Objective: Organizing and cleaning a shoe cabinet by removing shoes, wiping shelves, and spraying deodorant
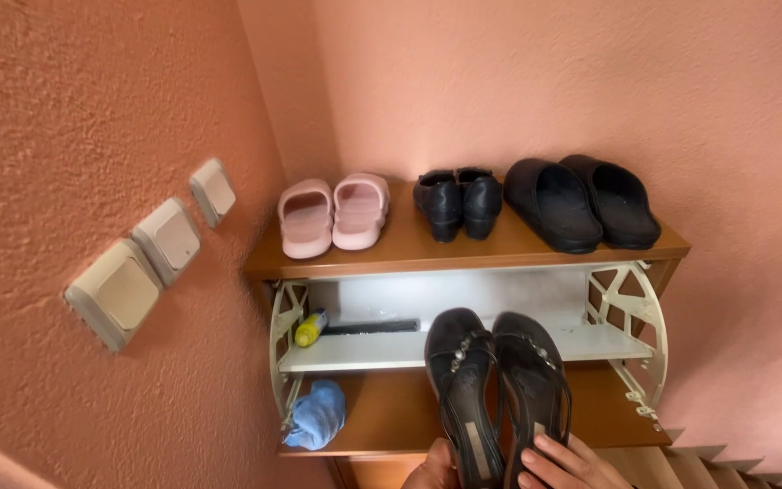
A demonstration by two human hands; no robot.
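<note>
While the cabinet drawer hangs open: 2 hands hold sandals.
Left hand (433,470): gripping left black sandal (463,389) heel.
Right hand (570,465): fingers clamped on right black sandal (533,385).
Sandals: side by side, above tilted drawer (391,412).
Top shelf (409,246): pink slippers (332,213), black shoes (457,201), black clogs (581,201).

Above the grip, pink slippers (333,214), small black shoes (457,203) and black clogs (581,201) line the cabinet top (409,249). Left of it, a yellow tube (309,329), blue cloth (316,415) and wall switches (166,240).
</note>
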